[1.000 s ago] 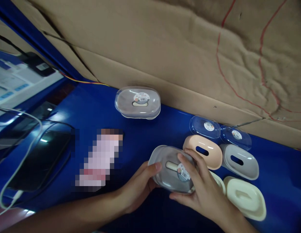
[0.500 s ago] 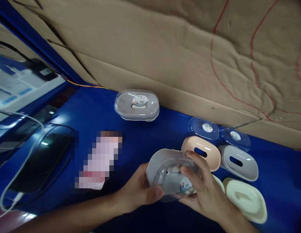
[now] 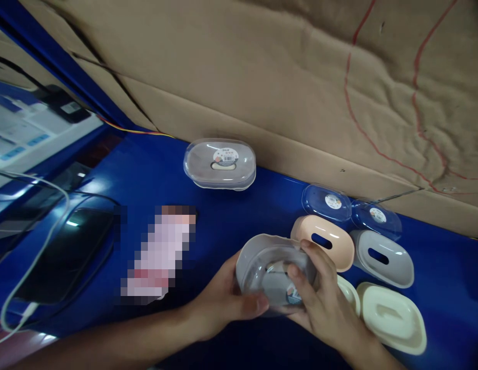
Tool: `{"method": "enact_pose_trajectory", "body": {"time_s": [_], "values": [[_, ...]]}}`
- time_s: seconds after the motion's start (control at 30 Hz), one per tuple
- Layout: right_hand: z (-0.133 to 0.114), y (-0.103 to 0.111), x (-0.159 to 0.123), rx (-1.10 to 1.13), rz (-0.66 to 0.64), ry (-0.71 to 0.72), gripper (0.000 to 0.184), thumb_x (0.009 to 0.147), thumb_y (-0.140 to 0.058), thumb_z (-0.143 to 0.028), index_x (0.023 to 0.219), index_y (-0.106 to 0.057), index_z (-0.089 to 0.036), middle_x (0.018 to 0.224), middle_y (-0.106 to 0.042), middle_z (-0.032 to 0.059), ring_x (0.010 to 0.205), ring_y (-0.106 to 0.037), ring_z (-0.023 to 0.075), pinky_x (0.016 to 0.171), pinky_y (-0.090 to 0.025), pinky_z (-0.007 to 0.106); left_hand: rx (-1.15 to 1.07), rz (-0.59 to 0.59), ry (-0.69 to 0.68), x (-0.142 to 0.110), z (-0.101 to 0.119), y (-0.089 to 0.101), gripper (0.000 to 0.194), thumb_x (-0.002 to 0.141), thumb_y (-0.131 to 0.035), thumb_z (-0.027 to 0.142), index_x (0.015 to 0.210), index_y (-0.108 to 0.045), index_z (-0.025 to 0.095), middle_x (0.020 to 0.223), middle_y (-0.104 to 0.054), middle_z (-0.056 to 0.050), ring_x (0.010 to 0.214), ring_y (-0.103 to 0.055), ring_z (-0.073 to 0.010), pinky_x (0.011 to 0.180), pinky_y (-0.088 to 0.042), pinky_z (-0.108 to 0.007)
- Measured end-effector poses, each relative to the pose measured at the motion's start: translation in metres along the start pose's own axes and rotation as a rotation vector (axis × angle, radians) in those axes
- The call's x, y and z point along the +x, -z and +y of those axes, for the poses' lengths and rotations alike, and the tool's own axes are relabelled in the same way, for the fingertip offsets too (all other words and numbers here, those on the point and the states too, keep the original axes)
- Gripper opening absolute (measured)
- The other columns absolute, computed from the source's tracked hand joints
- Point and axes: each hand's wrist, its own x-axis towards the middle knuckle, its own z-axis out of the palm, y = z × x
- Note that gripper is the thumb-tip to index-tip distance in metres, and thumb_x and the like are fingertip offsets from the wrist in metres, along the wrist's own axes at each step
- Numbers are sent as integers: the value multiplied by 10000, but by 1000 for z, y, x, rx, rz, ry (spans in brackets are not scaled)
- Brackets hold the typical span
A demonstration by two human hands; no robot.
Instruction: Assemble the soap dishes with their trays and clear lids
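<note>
Both hands hold a grey soap dish (image 3: 257, 252) with a clear lid, tilted above the blue table. My left hand (image 3: 231, 298) grips its left side, thumb across the front of the lid. My right hand (image 3: 319, 293) wraps the right side, fingers over the lid and its round sticker. Just beyond sit a peach slotted tray (image 3: 337, 234) and a grey slotted tray (image 3: 396, 264). Nearer on the right lies a cream base (image 3: 406, 326), and another cream base (image 3: 350, 295) is partly hidden by my right hand.
A lidded soap dish (image 3: 219, 177) stands at the back by the cardboard wall (image 3: 223, 67). Two clear lids (image 3: 318, 200) lie behind the trays. On the left are a blurred-out pink item (image 3: 161, 252), a black phone (image 3: 65, 252), a white cable (image 3: 63, 216) and a black adapter (image 3: 69, 105).
The view has shifted slightly. Both hands keep their hold on the soap dish, and the left thumb lies a little further across the lid.
</note>
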Motion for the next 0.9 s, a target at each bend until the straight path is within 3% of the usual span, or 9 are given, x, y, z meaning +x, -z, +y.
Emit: {"method": "enact_pose_trajectory", "body": {"time_s": [0.2,0.3,0.47,0.63,0.77,0.83,0.9], "values": [[-1,-2,-1,-29,7,-7,955,1033,-638,-264,1746,-8,-350,1788,-76,175,1559,-326,405,1013,-623,573,-52,10,42,0,0,-2,781,753,-971,444,1439,-654,248,1332,-744,-136,1242,-707,-336,1062,-548,-462],[1,-3,-1,5,-33,-21,973,1025,-679,-330,1745,-26,-365,1780,-97,171,1552,-336,410,1046,-605,593,-71,55,81,0,0,-3,782,748,-966,455,1432,-658,235,1320,-745,-142,1234,-704,-344,1031,-561,-457],[6,6,1,109,-60,-21,1053,963,-728,-589,1753,-99,-289,1727,-270,184,1568,-366,392,1137,-561,578,-81,84,95,0,0,2,743,729,-967,476,1377,-691,240,1273,-767,-121,1231,-702,-336,1015,-547,-408],[10,20,12,165,-59,-33,962,987,-729,-521,1733,-187,-245,1672,-421,204,1546,-460,381,1125,-586,549,-53,159,50,-1,5,5,693,767,-907,552,1349,-687,246,1267,-763,-107,1251,-682,-351,1012,-544,-409],[10,15,33,164,-70,-72,905,955,-784,-410,1680,-279,-211,1622,-482,230,1482,-550,372,1113,-597,546,163,338,-163,-2,14,4,549,941,-765,494,1435,-602,319,1402,-688,-61,1320,-628,-303,1056,-529,-391],[7,6,44,177,-63,-87,914,930,-801,-378,1664,-287,-200,1597,-505,242,1463,-568,379,1118,-589,562,395,455,-452,-5,14,7,527,977,-743,362,1474,-566,374,1538,-587,-15,1437,-532,-266,1156,-468,-376],[3,-4,54,194,-69,-103,921,918,-801,-383,1658,-288,-193,1589,-511,250,1467,-561,396,1126,-577,587,610,519,-760,-12,7,15,674,884,-829,255,1478,-559,425,1636,-477,32,1571,-368,-282,1265,-371,-415]]}}
